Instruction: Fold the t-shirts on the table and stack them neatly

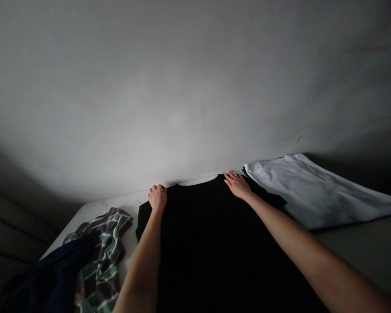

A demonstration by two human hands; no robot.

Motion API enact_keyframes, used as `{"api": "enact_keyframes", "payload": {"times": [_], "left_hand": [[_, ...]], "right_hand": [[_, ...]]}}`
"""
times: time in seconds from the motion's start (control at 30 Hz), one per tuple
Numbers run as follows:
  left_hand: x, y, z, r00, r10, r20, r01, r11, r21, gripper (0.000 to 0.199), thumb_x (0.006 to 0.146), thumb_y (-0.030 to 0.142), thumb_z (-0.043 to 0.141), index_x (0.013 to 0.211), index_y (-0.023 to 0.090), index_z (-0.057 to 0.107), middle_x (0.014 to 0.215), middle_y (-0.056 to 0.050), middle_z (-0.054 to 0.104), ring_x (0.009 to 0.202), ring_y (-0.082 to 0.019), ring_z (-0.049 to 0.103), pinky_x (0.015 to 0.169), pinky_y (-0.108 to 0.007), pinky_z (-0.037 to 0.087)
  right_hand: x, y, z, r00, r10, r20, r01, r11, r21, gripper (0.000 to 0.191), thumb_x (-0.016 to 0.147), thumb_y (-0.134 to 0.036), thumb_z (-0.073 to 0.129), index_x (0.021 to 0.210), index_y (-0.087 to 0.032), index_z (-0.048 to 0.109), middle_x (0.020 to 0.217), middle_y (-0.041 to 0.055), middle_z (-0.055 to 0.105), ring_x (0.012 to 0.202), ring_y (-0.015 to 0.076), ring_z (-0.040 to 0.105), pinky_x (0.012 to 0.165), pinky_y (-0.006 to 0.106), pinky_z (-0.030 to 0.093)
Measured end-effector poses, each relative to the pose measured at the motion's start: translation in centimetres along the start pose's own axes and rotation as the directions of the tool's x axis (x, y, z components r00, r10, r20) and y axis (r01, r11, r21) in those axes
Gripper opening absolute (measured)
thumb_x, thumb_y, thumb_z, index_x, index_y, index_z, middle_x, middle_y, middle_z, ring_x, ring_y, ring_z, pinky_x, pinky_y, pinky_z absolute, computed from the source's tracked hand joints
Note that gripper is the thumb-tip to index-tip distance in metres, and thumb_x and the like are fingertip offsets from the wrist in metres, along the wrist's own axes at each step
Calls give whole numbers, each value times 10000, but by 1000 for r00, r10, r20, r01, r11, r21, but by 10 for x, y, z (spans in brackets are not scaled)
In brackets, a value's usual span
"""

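Black fabric T-shirt [211, 234], laid out neck-end toward the pale, plain wall [189, 87] on a whitish, smooth-topped surface [130, 202]. The spreading appears largely complete: the neckline forms an open curve, both short sleeves reach outward, and the body extends toward the wearer of the camera. No fold is visible across the shirt — its darkness, however, hides any small creases.

The left hand [157, 198] rests at the left shoulder edge with fingers bent; whether its grip pinches the cloth cannot be told. The right hand [238, 185] lies over the right shoulder, its grip wide, with the fingers extended on the fabric.

Neighbouring garments show differing states of order. To the right, a white cloth garment [306, 187] lies flat and straight-edged, apparently already arranged, with a dark edge beneath it. To the left, a green, brown and white plaid cloth garment [107, 261] and a navy cloth item [48, 278] lie crumpled together — both apparently unarranged.
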State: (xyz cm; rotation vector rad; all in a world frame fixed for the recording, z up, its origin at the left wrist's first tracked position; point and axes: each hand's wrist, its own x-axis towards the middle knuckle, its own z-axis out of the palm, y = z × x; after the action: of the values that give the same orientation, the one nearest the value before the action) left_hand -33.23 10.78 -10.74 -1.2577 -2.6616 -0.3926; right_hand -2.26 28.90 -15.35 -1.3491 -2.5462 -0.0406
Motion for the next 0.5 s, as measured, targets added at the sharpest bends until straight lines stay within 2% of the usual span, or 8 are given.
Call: {"api": "enact_keyframes", "payload": {"times": [0.13, 0.23, 0.37, 0.5], "left_hand": [[3, -8, 2, 1000, 5, -2, -5, 1000, 3, 248, 973, 296, 464, 1068, 178, 661, 1168, -131, 625, 1140, -303, 532, 939, -428, 413], [4, -9, 2, 999, 26, -20, -25, 999, 35, 250, 980, 296, 449, 1071, 182, 652, 1152, -131, 623, 1117, -300, 539, 917, -428, 420], [1, -5, -2, 984, 141, -107, -123, 979, 160, 283, 978, 196, 388, 1067, 163, 654, 1115, -145, 622, 1083, -301, 552, 908, -422, 429], [-7, 11, -11, 948, 275, -159, -232, 942, 244, 374, 935, 61, 314, 1059, 130, 660, 1123, -169, 629, 1110, -303, 555, 946, -423, 427]], "right_hand": [[0, 5, 0, 997, 77, 4, -77, 997, -17, 510, 1029, -339, 269, 1463, -169, 476, 1555, 127, 389, 1442, 270, 349, 1152, 490, 298], [0, 1, 1, 997, 80, -13, -80, 996, -28, 511, 1028, -340, 276, 1473, -168, 459, 1550, 134, 397, 1433, 274, 364, 1139, 507, 305], [-1, -2, 0, 994, 76, -83, -82, 994, -74, 480, 1011, -333, 328, 1387, -142, 558, 1477, 160, 496, 1399, 294, 409, 1149, 529, 263], [-1, -15, -7, 991, -12, -134, 3, 998, -70, 437, 986, -277, 363, 1277, -121, 649, 1405, 181, 566, 1351, 303, 464, 1160, 511, 251]]}}
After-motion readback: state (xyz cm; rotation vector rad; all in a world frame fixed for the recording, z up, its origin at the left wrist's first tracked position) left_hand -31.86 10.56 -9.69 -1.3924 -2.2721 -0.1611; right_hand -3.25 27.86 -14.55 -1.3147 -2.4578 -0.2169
